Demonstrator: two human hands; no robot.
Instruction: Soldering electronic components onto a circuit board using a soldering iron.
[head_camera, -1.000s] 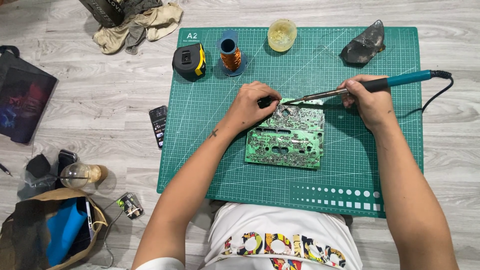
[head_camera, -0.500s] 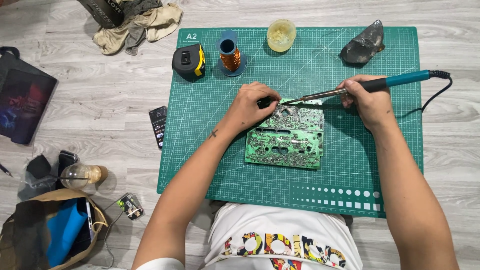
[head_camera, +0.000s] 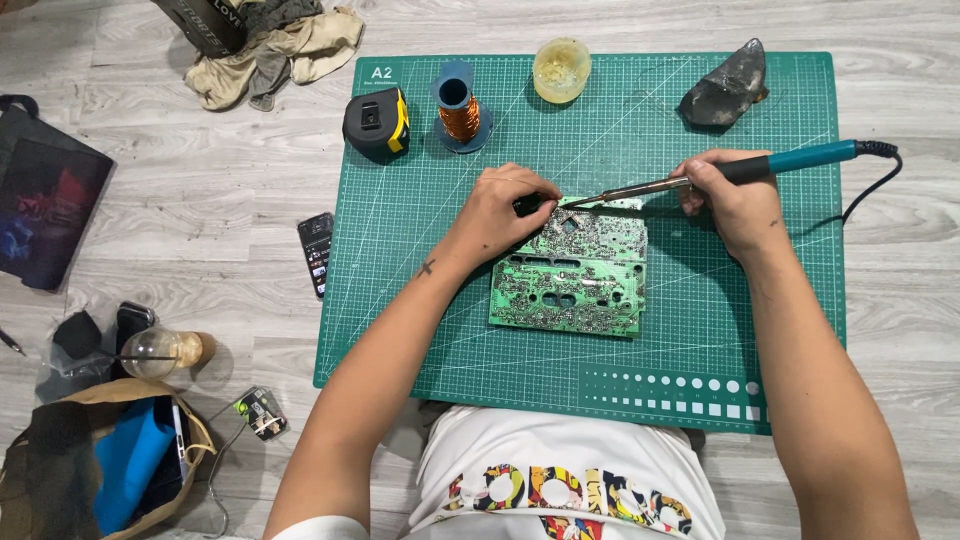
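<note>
A green cutting mat (head_camera: 420, 300) lies on a grey wood-plank floor (head_camera: 200, 210). At the mat's centre sits a green circuit board (head_camera: 570, 280), solder side up. The left hand (head_camera: 505, 210) pinches its twelve o'clock edge; the right hand (head_camera: 735, 200) clasps a teal-handled soldering iron (head_camera: 720, 172), tip touching the board's top edge.

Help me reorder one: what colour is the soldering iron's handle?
Teal soldering iron handle, black grip, head view.
</note>
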